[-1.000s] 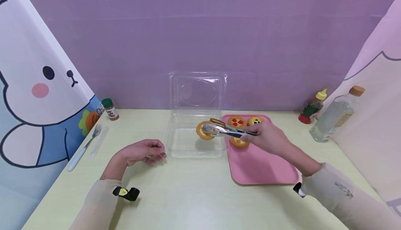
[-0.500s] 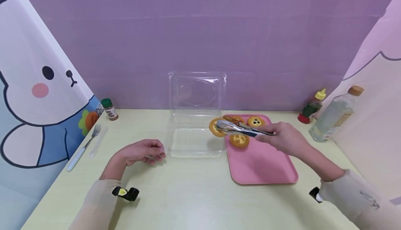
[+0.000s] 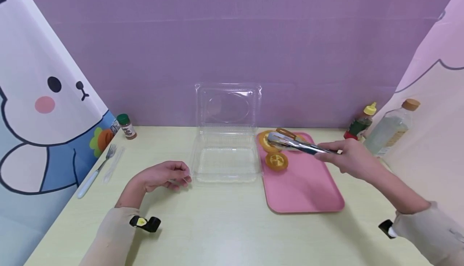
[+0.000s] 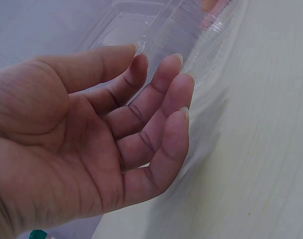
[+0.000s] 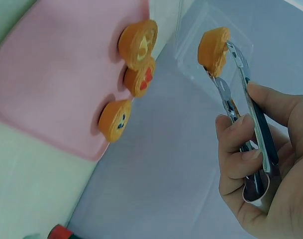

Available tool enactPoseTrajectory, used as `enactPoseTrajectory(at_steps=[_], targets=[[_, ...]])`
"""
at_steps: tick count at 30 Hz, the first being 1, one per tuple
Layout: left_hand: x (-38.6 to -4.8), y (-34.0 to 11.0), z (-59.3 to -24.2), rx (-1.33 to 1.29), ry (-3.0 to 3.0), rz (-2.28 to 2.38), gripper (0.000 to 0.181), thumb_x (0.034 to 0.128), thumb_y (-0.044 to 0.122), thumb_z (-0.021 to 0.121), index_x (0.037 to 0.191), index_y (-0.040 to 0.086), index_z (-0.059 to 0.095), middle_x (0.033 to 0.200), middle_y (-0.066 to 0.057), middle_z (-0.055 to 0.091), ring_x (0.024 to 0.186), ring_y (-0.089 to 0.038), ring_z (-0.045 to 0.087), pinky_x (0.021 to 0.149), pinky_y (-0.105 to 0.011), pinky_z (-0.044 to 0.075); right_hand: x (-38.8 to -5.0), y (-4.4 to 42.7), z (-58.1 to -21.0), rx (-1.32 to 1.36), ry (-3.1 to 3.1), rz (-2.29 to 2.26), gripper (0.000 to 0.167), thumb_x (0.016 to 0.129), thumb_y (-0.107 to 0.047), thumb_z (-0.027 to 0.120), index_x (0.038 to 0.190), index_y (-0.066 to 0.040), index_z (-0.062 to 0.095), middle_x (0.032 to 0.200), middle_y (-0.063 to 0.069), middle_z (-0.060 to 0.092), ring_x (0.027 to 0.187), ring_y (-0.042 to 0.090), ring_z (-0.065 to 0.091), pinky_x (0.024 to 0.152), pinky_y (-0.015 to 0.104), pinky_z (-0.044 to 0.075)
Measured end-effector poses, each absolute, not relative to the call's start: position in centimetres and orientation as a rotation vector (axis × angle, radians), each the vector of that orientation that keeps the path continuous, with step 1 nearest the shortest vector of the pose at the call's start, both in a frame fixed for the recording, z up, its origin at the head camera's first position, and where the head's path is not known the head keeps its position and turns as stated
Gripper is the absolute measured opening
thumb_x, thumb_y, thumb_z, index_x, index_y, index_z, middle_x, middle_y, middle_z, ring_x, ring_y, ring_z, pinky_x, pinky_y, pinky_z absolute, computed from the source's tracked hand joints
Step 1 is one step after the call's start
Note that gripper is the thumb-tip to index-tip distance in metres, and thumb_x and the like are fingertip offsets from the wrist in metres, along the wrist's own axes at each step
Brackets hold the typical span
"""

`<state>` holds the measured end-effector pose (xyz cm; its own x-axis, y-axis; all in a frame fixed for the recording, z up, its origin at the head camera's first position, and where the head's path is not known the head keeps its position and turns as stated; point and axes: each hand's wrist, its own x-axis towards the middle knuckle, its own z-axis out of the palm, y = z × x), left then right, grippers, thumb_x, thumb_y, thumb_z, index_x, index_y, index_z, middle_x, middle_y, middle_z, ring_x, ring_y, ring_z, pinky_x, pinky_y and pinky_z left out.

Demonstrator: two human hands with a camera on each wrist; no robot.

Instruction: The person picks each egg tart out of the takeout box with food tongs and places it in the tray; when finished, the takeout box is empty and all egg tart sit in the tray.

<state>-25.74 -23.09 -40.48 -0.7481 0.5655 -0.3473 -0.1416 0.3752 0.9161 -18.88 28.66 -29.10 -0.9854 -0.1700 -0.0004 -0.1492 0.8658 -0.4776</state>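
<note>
My right hand [image 3: 357, 159] grips metal tongs [image 3: 301, 146], which hold a round tart [image 5: 213, 50] in the air over the back left of the pink tray [image 3: 304, 193]. On that tray lie a yellow-patterned tart [image 3: 276, 161], a tart with red pieces [image 5: 141, 78] and a tart with dark dots [image 5: 115, 121]. The tongs and held tart mostly hide the last two in the head view. My left hand [image 3: 164, 175] is at the near left corner of an open clear plastic box [image 3: 228, 159]; thumb and index finger pinch its rim.
A fork [image 3: 98, 171] and a clear wrapped strip [image 3: 114, 164] lie at the left, below a green-capped spice jar [image 3: 127, 126]. A yellow-capped sauce bottle [image 3: 360, 122] and a large clear bottle [image 3: 393, 127] stand at the right. A purple curtain [image 3: 232, 36] hangs behind.
My right hand has moved right, carrying the tongs and tart from above the clear box to above the pink tray. The left hand and the box have stayed in place.
</note>
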Motion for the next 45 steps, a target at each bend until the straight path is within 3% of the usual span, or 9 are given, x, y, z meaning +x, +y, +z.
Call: enactPoseTrajectory(at_steps=[12,21,45], targets=[[-25.6,-23.1,-40.3,0.369,1.992,1.424,0.023,0.1038,0.023,0.054,0.112,0.002,0.056,0.112,-0.01,0.066,0.101,-0.023,0.065,0.086,-0.039,0.056,-17.9,33.3,-30.4,-0.162,3.003,-0.714,0.056,0.094,-0.043,0.068,0.13,0.0,0.064,0.056,-0.003,0.045,0.048,0.011,0.043,0.045,0.03,0.034],[-25.7,-23.2,-40.5,0.364,1.994,1.426,0.024,0.1035,0.024,0.055,0.112,0.002,0.056,0.111,-0.009,0.066,0.101,-0.022,0.065,0.085,-0.038,0.057,-17.8,35.3,-32.0,-0.141,2.988,-0.751,0.049,0.095,-0.037,0.068,0.124,0.002,0.067,0.059,-0.001,0.046,0.046,0.011,0.042,0.043,0.029,0.034],[-25.8,-23.2,-40.6,0.365,1.999,1.426,0.026,0.1031,0.026,0.056,0.112,0.001,0.056,0.113,-0.012,0.065,0.101,-0.024,0.065,0.085,-0.039,0.057,-17.3,36.5,-35.5,-0.119,2.932,-0.824,0.042,0.095,-0.03,0.069,0.119,0.004,0.07,0.064,-0.002,0.047,0.043,0.009,0.042,0.042,0.026,0.036]])
